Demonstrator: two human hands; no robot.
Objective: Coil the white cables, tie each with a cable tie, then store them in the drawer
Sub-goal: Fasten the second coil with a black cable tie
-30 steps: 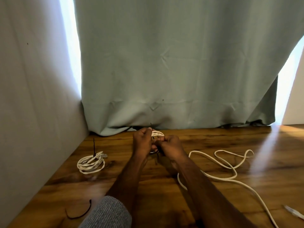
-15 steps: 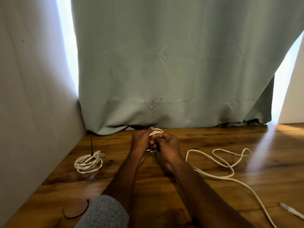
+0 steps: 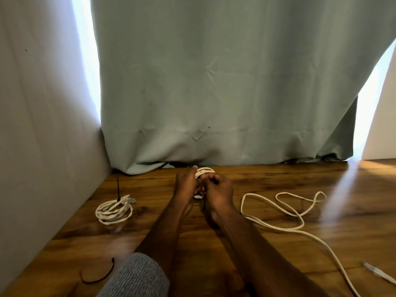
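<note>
left hand (image 3: 186, 185) + right hand (image 3: 218, 190) | fingers clamped on white coil (image 3: 204, 171) (black tie (image 3: 204, 205) dangling)

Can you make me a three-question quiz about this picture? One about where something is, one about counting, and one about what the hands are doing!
1. Where does the tied coil lie?
A. on the floor by the left wall
B. in a drawer
C. on the curtain

2. How many white cables can you see?
A. one
B. three
C. five

3. What are the hands doing?
A. resting flat on the floor
B. holding a small coil between them
C. pulling the curtain

Answers:
1. A, it lies on the wooden floor near the left wall, with a black tie sticking up from it.
2. B, the tied coil, the small coil in the hands, and the loose cable spread out to the right.
3. B, the left hand and right hand both grip the small coil.
</note>
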